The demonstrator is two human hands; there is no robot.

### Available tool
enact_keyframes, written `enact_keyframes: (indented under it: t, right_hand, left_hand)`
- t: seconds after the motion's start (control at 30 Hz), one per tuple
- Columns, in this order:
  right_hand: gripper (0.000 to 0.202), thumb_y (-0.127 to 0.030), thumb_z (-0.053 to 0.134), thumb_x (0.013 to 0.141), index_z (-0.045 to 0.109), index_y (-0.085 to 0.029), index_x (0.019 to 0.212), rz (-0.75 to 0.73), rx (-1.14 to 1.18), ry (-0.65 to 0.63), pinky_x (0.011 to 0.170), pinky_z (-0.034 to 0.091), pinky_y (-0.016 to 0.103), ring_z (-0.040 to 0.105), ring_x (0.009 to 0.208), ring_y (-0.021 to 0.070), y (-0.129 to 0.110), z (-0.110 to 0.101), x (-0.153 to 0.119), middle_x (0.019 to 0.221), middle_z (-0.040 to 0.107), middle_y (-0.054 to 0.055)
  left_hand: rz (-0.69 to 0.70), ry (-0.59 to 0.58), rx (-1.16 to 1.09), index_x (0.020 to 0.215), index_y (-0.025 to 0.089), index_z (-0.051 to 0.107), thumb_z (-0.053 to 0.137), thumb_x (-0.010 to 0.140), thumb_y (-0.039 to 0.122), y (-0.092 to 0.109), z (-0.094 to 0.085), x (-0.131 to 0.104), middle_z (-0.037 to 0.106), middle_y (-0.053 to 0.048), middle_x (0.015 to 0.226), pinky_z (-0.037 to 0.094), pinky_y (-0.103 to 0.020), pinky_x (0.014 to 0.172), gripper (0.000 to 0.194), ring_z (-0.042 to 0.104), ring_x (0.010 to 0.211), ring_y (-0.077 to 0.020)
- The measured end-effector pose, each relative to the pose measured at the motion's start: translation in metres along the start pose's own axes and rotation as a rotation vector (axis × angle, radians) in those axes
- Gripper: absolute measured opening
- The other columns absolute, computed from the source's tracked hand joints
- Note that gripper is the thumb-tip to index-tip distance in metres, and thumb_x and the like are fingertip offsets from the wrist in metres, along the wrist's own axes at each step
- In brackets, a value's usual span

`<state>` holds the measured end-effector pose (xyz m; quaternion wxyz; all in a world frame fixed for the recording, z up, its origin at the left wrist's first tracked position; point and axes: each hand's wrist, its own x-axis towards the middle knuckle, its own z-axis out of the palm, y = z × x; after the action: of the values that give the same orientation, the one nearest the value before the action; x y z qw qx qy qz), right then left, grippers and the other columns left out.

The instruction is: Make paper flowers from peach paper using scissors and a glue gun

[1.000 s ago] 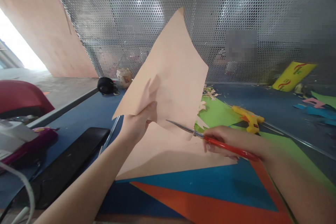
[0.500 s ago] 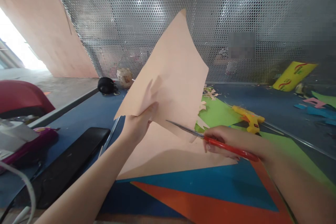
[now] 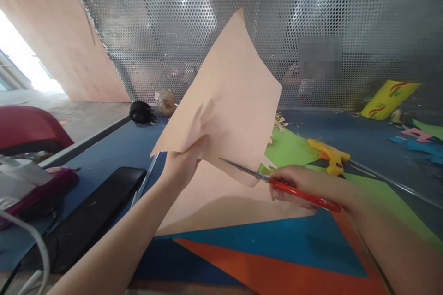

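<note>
My left hand (image 3: 185,161) pinches a pale peach sheet of paper (image 3: 238,87) by its lower left part and holds it raised, its top corner curling. In my right hand (image 3: 294,184) is a pair of scissors (image 3: 297,191) with red handles. Their blades lie along the sheet's lower edge, tips pointing left toward my left hand; the lower blade is hidden by the paper. Beneath, another peach sheet (image 3: 214,212) lies flat over a blue sheet (image 3: 277,244) and an orange sheet (image 3: 238,265).
A yellow glue gun (image 3: 330,154) rests on green paper (image 3: 290,147) at the right, near paper scraps (image 3: 281,123). A yellow roll (image 3: 389,99) stands by the perforated metal panel (image 3: 145,18). At left are a black phone-like slab (image 3: 104,212), a white cable (image 3: 38,235) and a black round object (image 3: 140,112).
The raised sheet's right side has swung slightly outward to the right. Both hands and the scissors stay almost where they were.
</note>
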<state>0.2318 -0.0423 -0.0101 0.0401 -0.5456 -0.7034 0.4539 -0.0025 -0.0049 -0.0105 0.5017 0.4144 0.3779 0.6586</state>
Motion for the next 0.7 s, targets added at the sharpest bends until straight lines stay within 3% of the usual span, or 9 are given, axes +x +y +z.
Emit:
enact_keyframes:
  t: [0.23, 0.5, 0.7]
  right_hand:
    - [0.045, -0.059, 0.037, 0.082, 0.057, -0.02, 0.074, -0.065, -0.093, 0.04, 0.034, 0.022, 0.019, 0.035, 0.039, 0.0071, -0.003, 0.001, -0.001, 0.053, 0.041, -0.005]
    - [0.036, -0.055, 0.047, 0.078, 0.055, -0.02, 0.077, 0.002, -0.079, -0.01, 0.032, 0.03, 0.019, 0.037, 0.036, 0.006, -0.009, -0.001, -0.002, 0.057, 0.041, -0.006]
    - [0.038, -0.055, 0.043, 0.08, 0.055, -0.02, 0.076, 0.018, -0.037, -0.008, 0.029, 0.03, 0.018, 0.036, 0.034, 0.006, -0.007, -0.001, -0.001, 0.054, 0.042, -0.005]
  left_hand:
    - [0.039, -0.053, -0.037, 0.107, 0.02, 0.06, 0.07, 0.062, 0.015, -0.001, 0.003, -0.002, 0.066, -0.008, 0.098, 0.054, -0.035, 0.077, 0.047, 0.058, 0.102, -0.0272]
    - [-0.022, 0.022, 0.002, 0.103, 0.018, 0.062, 0.073, 0.06, 0.018, -0.002, 0.002, -0.002, 0.065, -0.01, 0.097, 0.054, -0.04, 0.077, 0.044, 0.058, 0.1, -0.0301]
    - [-0.029, 0.038, 0.01, 0.095, 0.017, 0.065, 0.074, 0.059, 0.019, -0.003, 0.0, -0.001, 0.065, -0.01, 0.098, 0.054, -0.039, 0.075, 0.037, 0.059, 0.097, -0.0302]
